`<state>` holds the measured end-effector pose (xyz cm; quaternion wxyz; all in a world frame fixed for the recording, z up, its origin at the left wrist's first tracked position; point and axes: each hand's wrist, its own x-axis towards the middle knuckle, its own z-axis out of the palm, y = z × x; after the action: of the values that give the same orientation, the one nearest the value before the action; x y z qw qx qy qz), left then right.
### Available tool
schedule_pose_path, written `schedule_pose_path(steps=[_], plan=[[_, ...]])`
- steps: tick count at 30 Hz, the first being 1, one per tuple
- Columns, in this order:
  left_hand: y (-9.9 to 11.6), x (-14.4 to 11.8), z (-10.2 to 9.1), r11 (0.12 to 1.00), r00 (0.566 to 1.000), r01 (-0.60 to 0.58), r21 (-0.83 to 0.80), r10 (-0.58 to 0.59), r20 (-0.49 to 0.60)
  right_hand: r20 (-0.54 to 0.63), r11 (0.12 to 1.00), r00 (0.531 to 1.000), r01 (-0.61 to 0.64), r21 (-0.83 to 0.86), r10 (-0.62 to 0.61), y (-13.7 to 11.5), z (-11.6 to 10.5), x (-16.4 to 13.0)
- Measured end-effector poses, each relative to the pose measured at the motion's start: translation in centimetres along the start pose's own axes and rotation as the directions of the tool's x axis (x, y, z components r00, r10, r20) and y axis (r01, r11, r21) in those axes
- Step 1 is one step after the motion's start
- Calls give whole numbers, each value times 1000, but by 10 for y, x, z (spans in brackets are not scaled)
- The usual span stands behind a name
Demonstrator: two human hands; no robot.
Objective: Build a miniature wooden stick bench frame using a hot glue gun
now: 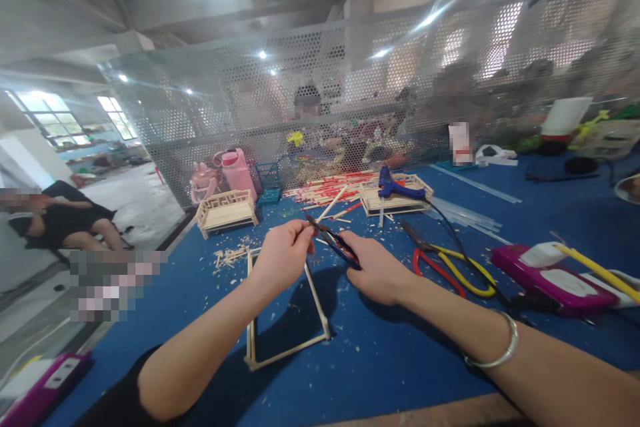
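My left hand [286, 247] is closed, pinching a thin pale wooden stick [334, 202] that slants up and to the right. In my right hand [375, 265] are dark-jawed cutting pliers [341, 248] with blue handles. Their jaws meet the stick close to my left fingertips; whether they have bitten into it I cannot tell. Below my hands lies a four-sided frame of wooden sticks [290, 355], partly hidden by my left hand and forearm. Wood chips [233, 255] are scattered to the left of the frame.
Behind are a small wooden bench [227, 210], red-tipped sticks [345, 185] and a blue glue gun [397, 188] on a wooden piece. Red-and-yellow-handled shears [453, 267], clear glue sticks [465, 217] and a purple power strip [555, 283] lie right. A perforated partition [210, 107] stands behind the table.
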<state>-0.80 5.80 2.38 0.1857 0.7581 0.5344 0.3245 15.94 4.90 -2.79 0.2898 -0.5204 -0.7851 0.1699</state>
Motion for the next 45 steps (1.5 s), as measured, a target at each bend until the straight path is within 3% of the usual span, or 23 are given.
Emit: schedule_pose_path(steps=[6, 12, 14, 18, 22, 25, 27, 30, 33, 36, 39, 43, 45], plan=[[-5, 2, 2, 1000, 1000, -9, -11, 9, -4, -3, 999, 1000, -31, -23, 31, -1, 1, 1], [-6, -2, 7, 996, 999, -44, -81, 46, 14, 131, 988, 988, 66, 143, -85, 11, -12, 4], [-6, -2, 8, 994, 998, -59, -92, 61, 16, 186, 966, 979, 30, 256, -80, 13, -14, 5], [-6, 1, 4, 990, 996, -91, -105, 92, 13, 307, 840, 946, -80, 537, -106, 13, -14, 5], [-3, 7, -4, 996, 993, 49, -78, -40, 106, 153, 923, 982, 43, 384, -109, 11, -13, 4], [-2, 6, -7, 999, 997, 50, -23, -48, 66, 10, 983, 997, 70, 170, -72, 12, -13, 5], [-2, 2, -6, 995, 993, 87, -40, -84, 78, -88, 999, 995, 37, 23, -35, 15, -14, 7], [0, -2, 0, 959, 958, 234, -162, -198, 209, -232, 987, 971, -82, -136, 49, 20, -17, 10], [7, 3, 14, 885, 906, 385, -260, -309, 291, -308, 972, 943, -182, -150, 129, 25, -23, 12], [12, 18, 31, 824, 859, 487, -289, -393, 329, -352, 971, 927, -190, -143, 130, 28, -28, 11], [8, 37, 40, 849, 889, 447, -282, -386, 247, -336, 967, 934, -190, -168, 125, 31, -31, 10], [-4, 54, 25, 926, 951, 283, -251, -304, -50, -233, 957, 961, -199, -212, 148, 33, -33, 10], [-6, 56, 14, 967, 969, 135, -214, -174, -174, -164, 957, 977, -173, -231, 137, 32, -31, 9]])
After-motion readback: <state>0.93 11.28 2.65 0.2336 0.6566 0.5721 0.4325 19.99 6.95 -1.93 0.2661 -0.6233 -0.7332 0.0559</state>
